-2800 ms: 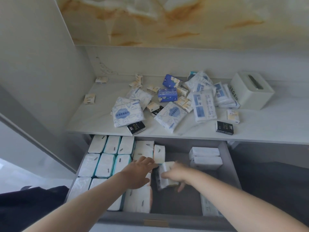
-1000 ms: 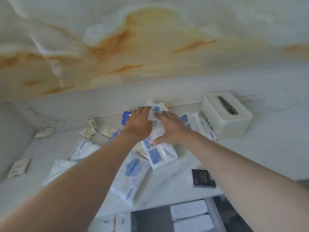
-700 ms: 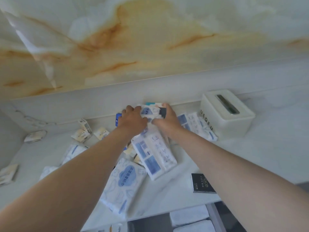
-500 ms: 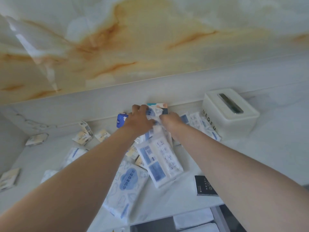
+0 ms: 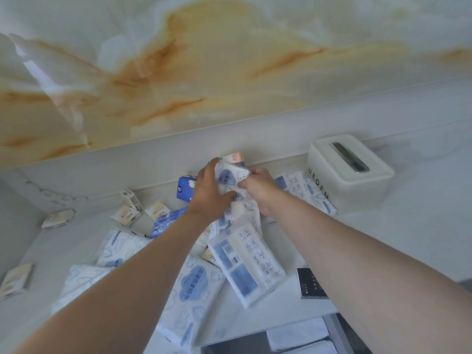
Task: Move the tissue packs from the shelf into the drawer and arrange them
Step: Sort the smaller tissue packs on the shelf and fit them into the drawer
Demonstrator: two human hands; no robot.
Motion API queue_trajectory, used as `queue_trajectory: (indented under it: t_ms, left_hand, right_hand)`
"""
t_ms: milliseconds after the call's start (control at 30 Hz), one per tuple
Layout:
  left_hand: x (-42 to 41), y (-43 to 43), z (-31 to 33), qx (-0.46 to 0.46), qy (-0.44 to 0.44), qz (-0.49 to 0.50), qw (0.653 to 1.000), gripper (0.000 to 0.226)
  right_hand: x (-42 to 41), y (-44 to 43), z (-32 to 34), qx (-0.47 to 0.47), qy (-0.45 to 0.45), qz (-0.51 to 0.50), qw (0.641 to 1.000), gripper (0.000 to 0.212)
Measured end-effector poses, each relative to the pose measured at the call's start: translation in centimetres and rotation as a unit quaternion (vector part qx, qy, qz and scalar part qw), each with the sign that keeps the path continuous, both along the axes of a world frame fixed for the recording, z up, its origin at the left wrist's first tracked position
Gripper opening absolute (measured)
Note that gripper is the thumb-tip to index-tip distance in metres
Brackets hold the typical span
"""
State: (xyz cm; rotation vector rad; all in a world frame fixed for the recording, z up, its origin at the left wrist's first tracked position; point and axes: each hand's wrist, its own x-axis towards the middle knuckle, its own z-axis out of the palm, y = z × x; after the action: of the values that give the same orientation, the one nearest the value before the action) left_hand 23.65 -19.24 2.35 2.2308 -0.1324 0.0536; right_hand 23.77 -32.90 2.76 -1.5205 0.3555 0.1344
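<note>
Tissue packs (image 5: 194,284): position? (Observer)

Me: Most lie scattered and overlapping on the shelf (image 5: 383,238). The drawer (image 5: 338,333) shows only as a corner at the bottom edge, with white packs inside. One crumpled bundle (image 5: 231,178) of blue-and-white packs is held near the back wall, between my hands.

Observer: State of each grip?

Me: Left grip (image 5: 209,196) is curled round the bundle's left side, thumb across its front. Right grip (image 5: 258,186) is clenched on its right edge, pinching the wrapper. Both are grasping the bundle; neither is released. I cannot tell how many packs are in it, as the wrappers are bunched.

Observer: Step in hand?

Me: Judgement: pick-up stage, gathering a handful off the shelf. The transfer of this lot is not yet done.

Observer: Next move calls for?

Me: Probably carrying the bundle toward me and down over the shelf's front edge into the drawer, clearing the large barcode pack (image 5: 247,261) under my wrists. The wrappers look soft and slippery, so I'd keep both sides firm to stop anything sliding out. Then lay them beside the packs in there. The white tissue box (image 5: 350,172) stands to the right, apart from my hands, and needs no touching.
</note>
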Motion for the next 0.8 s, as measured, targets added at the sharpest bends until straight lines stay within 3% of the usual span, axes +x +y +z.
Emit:
queue_trajectory:
  t_ms: [100, 267, 400, 500, 600, 800]
  left_hand:
    - [0.4, -0.5, 1.2, -0.094, 0.048, 0.012, 0.994, 0.117]
    - [1.1, -1.7, 3.2, -0.136, -0.008, -0.002, 0.991, 0.11]
    - [0.7, -2.7, 4.0, -0.1, -0.091, 0.022, 0.991, 0.09]
    - [0.2, -2.5, 4.8, -0.04, -0.173, 0.023, 0.984, 0.075]
    - [-0.6, -2.0, 5.9, 0.013, -0.213, 0.009, 0.977, 0.07]
    - [-5.5, 0.7, 7.5, 0.043, -0.256, -0.025, 0.965, 0.052]
  right_hand:
    - [-0.4, -0.7, 0.2, 0.006, -0.048, 0.0, 0.999, 0.077]
    - [0.3, -0.7, 0.7, -0.047, -0.138, -0.023, 0.989, 0.078]
    - [0.2, -0.7, 1.2, -0.108, -0.185, -0.044, 0.976, 0.08]
    - [-0.2, -1.0, 1.8, -0.204, -0.252, -0.066, 0.944, 0.058]
    - [-1.1, -1.3, 2.6, -0.24, -0.297, -0.064, 0.922, 0.045]
    - [-5.8, -0.9, 5.1, -0.264, -0.327, -0.014, 0.907, 0.052]
